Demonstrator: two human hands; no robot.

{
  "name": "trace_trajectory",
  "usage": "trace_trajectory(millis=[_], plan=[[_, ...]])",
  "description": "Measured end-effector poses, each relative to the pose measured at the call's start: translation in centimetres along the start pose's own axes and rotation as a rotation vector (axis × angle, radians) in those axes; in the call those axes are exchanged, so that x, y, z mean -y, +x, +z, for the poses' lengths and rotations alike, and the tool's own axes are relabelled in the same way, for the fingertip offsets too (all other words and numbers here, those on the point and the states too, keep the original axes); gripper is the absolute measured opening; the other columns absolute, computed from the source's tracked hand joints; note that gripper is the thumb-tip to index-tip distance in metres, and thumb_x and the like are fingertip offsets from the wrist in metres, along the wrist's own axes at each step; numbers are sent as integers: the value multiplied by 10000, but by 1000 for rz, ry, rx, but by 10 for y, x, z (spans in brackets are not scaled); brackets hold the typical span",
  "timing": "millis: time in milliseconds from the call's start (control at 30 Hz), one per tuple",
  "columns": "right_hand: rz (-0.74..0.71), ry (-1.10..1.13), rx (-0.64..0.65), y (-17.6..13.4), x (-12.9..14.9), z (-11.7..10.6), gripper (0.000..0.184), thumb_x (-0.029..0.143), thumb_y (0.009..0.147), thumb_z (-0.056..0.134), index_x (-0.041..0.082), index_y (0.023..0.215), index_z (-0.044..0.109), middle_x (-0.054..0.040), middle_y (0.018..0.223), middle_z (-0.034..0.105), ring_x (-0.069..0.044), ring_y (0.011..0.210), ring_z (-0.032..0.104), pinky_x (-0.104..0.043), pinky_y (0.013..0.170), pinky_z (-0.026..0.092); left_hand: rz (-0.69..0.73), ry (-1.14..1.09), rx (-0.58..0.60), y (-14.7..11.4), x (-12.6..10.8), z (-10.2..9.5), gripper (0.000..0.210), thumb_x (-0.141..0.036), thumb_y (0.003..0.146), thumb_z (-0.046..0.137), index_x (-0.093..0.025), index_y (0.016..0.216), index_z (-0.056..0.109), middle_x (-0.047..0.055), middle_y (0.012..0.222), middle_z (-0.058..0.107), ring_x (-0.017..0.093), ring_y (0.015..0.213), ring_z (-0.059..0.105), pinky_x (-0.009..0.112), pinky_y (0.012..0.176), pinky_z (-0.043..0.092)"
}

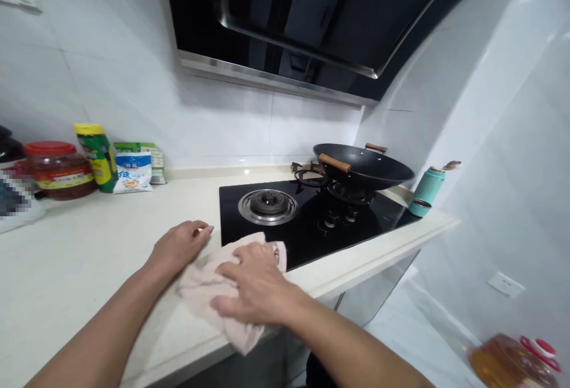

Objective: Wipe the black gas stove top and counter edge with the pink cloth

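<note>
My right hand (253, 284) presses a pale pink cloth (200, 290) down over the counter's front edge and the near left corner of the black gas stove (307, 221). Its fingers are bent over the fabric, and one corner of the cloth hangs past the edge. Left of the stove, my left hand (182, 242) rests on the cream countertop (89, 257), loosely curled and holding nothing, close to the cloth. The left burner (268, 207) is bare, with no pot rack on it.
A black wok (365, 165) with wooden handles sits over the right burner, near a loose pot rack (312, 179). A teal holder (426, 192) stands at the stove's right end. Jars, a green canister (95, 159) and a seasoning bag (132, 172) line the back left. The range hood (285, 19) hangs above.
</note>
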State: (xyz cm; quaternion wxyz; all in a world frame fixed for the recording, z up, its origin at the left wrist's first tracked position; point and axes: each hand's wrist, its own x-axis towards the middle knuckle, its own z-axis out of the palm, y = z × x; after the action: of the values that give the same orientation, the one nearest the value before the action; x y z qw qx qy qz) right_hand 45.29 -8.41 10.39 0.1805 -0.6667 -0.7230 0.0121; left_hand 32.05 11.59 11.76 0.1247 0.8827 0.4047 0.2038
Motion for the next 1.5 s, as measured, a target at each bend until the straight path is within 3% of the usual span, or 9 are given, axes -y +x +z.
trace_trajectory(millis=[100,200,333,567,733,900,1267,1367,1500], plan=[[-114,30,4,0,7,3,497,637,885,587,330,1276,615,-82,1332,542,-324,1254,411,-567,1078,303,-6,-1,3,0,1,-4,505,-560,881,413,-231,1057,753,97,1110,770,312,1015,694,383,860,511],[-97,85,-15,-9,-12,-7,472,598,887,617,308,1259,623,-55,1280,588,-278,1250,436,-489,1084,324,-9,-19,21,-1,2,-6,496,-558,867,437,-229,1051,758,99,1079,780,319,988,698,392,844,513],[102,67,-94,-43,-65,-28,403,487,908,619,264,1243,627,-63,1294,602,-259,1219,469,-461,1066,346,5,-12,48,-2,1,-6,507,-566,847,444,-230,1065,755,104,1063,780,327,981,701,397,827,517],[437,-159,-228,-134,-195,-58,348,445,977,470,223,1180,644,-89,1264,641,-248,1167,530,-402,1012,394,15,0,91,-7,-9,-6,512,-564,854,433,-222,1075,744,119,1111,765,334,1032,689,402,828,522],[795,-356,-241,-145,-245,-77,369,427,1015,387,229,1211,629,-108,1249,633,-273,1154,548,-414,958,414,24,10,92,-6,-6,-4,507,-552,861,432,-214,1075,745,121,1110,760,327,1028,682,411,848,517],[998,-515,-219,-125,-229,-80,339,428,1035,359,212,1121,607,-129,1151,614,-302,1078,556,-417,860,422,37,12,84,-2,0,1,500,-542,865,428,-220,1087,739,103,1113,753,308,1036,676,397,859,510],[364,-426,-106,-92,-118,-44,258,427,1010,433,227,1059,587,-91,1109,587,-258,973,513,-385,849,386,88,15,69,-2,8,14,469,-546,888,433,-228,1047,739,96,1088,728,291,1058,655,391,868,498],[271,-383,-44,-61,-116,-44,255,404,1018,413,222,1085,578,-86,1126,586,-255,1000,510,-383,866,389,102,0,58,-2,10,14,466,-545,887,443,-226,1050,740,93,1078,731,282,1044,660,390,884,502],[363,-366,64,-14,-144,-50,318,386,1043,329,206,1192,545,-116,1232,566,-280,1102,520,-418,915,408,132,-10,41,-4,10,13,457,-544,881,458,-223,1025,749,94,1042,736,280,1022,670,384,878,511]])
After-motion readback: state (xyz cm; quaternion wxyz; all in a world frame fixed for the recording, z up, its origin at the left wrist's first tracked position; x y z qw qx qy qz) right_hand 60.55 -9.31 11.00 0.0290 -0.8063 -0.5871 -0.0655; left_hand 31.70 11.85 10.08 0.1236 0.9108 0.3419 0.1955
